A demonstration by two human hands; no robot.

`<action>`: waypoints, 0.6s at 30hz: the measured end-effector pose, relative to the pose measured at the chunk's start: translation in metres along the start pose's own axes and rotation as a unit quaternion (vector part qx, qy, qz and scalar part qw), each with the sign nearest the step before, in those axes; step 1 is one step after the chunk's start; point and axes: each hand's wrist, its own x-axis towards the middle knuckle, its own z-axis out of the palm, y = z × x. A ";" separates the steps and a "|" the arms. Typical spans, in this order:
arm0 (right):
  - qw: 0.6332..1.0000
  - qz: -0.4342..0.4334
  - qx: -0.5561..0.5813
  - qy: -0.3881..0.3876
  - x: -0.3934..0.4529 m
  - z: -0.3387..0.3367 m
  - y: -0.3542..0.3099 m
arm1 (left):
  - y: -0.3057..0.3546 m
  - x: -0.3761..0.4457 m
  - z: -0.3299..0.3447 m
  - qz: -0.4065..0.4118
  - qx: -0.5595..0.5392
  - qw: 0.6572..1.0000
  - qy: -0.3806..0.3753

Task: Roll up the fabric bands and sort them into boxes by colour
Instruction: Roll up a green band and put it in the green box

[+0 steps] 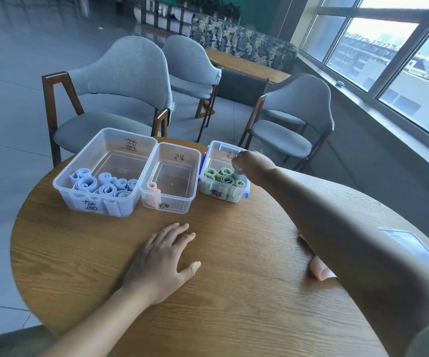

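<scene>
Now the right hand [250, 161] reaches over the far-right box [234, 199], fingers pinching a green roll [238, 173] among the others. The left hand [161, 264] lies flat and relaxed on the desk [234, 292]; a pink band [320, 270] sits near right.

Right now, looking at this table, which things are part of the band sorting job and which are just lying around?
Part of the job:
- box of blue rolls
- box with one pink roll
- box of green rolls, right hand over it
- loose pink band under the right forearm

Just lying about:
- clear lid at the table's right edge
- grey chairs
- left hand, flat on the table
</scene>
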 end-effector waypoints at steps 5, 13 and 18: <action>0.998 -0.005 -0.029 -0.061 0.012 -0.002 -0.003 | -0.001 0.000 0.001 0.002 -0.001 1.000 0.002; 0.997 0.001 0.033 -0.072 0.013 -0.008 0.004 | -0.001 0.000 0.002 0.005 -0.007 1.000 0.011; 0.997 0.005 0.045 -0.070 0.017 -0.009 0.005 | -0.001 0.001 0.003 0.004 -0.015 1.000 0.012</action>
